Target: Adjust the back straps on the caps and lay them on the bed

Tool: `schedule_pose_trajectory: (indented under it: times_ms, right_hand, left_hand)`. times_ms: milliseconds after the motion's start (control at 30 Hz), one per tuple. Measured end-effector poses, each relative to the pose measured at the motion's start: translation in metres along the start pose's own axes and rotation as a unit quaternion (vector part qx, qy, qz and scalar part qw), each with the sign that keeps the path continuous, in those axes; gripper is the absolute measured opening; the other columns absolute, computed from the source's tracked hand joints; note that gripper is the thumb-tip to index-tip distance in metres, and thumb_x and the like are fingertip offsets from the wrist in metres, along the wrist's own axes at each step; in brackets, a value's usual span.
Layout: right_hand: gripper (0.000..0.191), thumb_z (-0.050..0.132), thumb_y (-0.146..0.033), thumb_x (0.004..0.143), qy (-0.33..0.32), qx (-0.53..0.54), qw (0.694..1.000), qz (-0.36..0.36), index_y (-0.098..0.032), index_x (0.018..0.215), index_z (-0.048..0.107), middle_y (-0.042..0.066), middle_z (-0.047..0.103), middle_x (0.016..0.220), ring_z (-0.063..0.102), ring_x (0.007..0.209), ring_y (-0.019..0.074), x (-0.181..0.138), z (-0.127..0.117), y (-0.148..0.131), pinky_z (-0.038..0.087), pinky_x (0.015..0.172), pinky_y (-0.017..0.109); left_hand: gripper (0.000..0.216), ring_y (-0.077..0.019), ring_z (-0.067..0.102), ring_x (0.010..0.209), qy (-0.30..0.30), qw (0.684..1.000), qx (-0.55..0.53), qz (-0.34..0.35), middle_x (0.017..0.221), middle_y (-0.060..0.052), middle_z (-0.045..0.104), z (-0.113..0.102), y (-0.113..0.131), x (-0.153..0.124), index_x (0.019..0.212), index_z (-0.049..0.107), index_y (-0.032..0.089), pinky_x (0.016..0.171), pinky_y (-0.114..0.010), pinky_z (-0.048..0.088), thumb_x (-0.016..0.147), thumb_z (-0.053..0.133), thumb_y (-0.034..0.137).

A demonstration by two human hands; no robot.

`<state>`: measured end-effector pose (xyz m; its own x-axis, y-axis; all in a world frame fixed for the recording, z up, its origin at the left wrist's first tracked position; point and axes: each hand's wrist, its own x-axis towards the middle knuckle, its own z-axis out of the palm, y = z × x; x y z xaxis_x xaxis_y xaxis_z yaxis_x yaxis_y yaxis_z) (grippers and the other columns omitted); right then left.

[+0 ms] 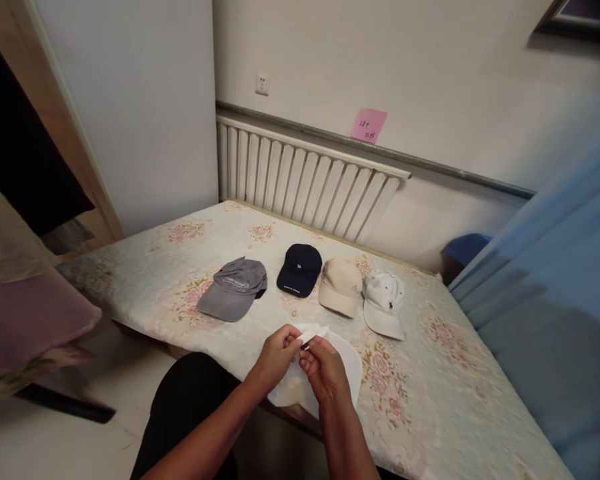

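Observation:
Both my hands pinch a white cap (347, 363) at the near edge of the floral mattress (430, 393). My left hand (276, 357) grips a fold of its white fabric from the left, fingers closed. My right hand (325, 370) grips the same fold from the right, fingers closed, with the cap's brim showing behind it. Further back on the mattress lie a row of caps: a grey one (233, 288), a navy one (299, 268), a beige one (340, 287) and a white one (384, 303).
A white radiator (305, 177) runs along the wall behind the mattress, under a pink sticky note (369, 125). A blue curtain (555, 300) hangs at the right. Pink bedding (25, 320) lies at the left. My dark-clothed knee (190, 400) is below.

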<state>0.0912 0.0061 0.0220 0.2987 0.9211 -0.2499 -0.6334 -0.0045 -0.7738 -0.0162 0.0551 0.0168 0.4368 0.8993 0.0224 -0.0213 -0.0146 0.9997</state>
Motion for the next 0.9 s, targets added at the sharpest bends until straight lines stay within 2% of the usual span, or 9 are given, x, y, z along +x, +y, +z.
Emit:
schedule_pose_trajectory:
  times_ms: [167, 300, 500, 667, 800, 900]
  right_hand:
    - [0.021, 0.073, -0.017, 0.06, -0.024, -0.022, 0.999, -0.003, -0.012, 0.077, 0.064, 0.002, 0.066, 0.063, 0.061, 0.055, 0.0111, -0.008, 0.003, -0.001, 0.048, 0.054, 0.021]
    - [0.032, 0.077, -0.015, 0.056, -0.026, -0.038, 0.999, -0.011, -0.014, 0.085, 0.063, -0.002, 0.062, 0.055, 0.064, 0.058, 0.0135, -0.011, 0.005, -0.001, 0.051, 0.06, 0.024]
    - [0.023, 0.077, -0.021, 0.058, 0.0, -0.05, 0.999, 0.005, -0.013, 0.074, 0.062, 0.001, 0.064, 0.057, 0.06, 0.051, 0.0114, -0.01, 0.01, 0.0, 0.045, 0.048, 0.019]
    - [0.021, 0.076, -0.024, 0.061, 0.011, -0.032, 0.999, 0.014, -0.013, 0.075, 0.064, 0.001, 0.065, 0.061, 0.057, 0.049, 0.0086, -0.008, 0.007, -0.001, 0.043, 0.046, 0.018]
    - [0.025, 0.077, -0.026, 0.061, 0.004, -0.009, 1.0, 0.019, -0.013, 0.079, 0.065, 0.002, 0.065, 0.063, 0.058, 0.051, 0.0085, -0.006, 0.002, 0.0, 0.044, 0.048, 0.018]
    - [0.027, 0.078, -0.026, 0.061, 0.002, 0.007, 1.0, 0.028, -0.012, 0.08, 0.065, 0.002, 0.065, 0.063, 0.057, 0.051, 0.0078, -0.005, 0.0, 0.0, 0.044, 0.049, 0.017]
  left_hand:
    - [0.018, -0.0106, 0.05, 0.056, 0.027, 1.0, -0.001, -0.007, 0.062, 0.004, 0.052, 0.003, -0.006, 0.001, 0.075, 0.054, 0.017, 0.053, -0.022, 0.038, 0.074, 0.055, 0.035]
    - [0.019, -0.0107, 0.049, 0.053, 0.031, 0.999, -0.036, -0.026, 0.057, 0.006, 0.049, 0.003, 0.0, -0.001, 0.072, 0.05, 0.018, 0.05, -0.022, 0.038, 0.073, 0.056, 0.036]
    - [0.018, -0.01, 0.047, 0.05, 0.031, 0.997, -0.054, -0.041, 0.053, 0.006, 0.049, 0.0, 0.009, -0.007, 0.068, 0.048, 0.018, 0.05, -0.021, 0.036, 0.07, 0.055, 0.035]
    - [0.014, -0.0101, 0.048, 0.053, 0.046, 0.997, -0.049, -0.049, 0.053, 0.005, 0.051, -0.012, 0.021, -0.016, 0.069, 0.049, 0.018, 0.057, -0.022, 0.037, 0.07, 0.054, 0.032]
    - [0.016, -0.007, 0.035, 0.044, 0.046, 0.996, -0.048, -0.06, 0.052, 0.008, 0.044, -0.017, 0.027, -0.019, 0.072, 0.05, 0.018, 0.047, -0.02, 0.026, 0.07, 0.054, 0.033]
    - [0.021, -0.006, 0.029, 0.044, 0.048, 0.995, -0.036, -0.075, 0.053, 0.008, 0.039, -0.017, 0.024, -0.021, 0.07, 0.048, 0.018, 0.045, -0.02, 0.021, 0.073, 0.054, 0.038]
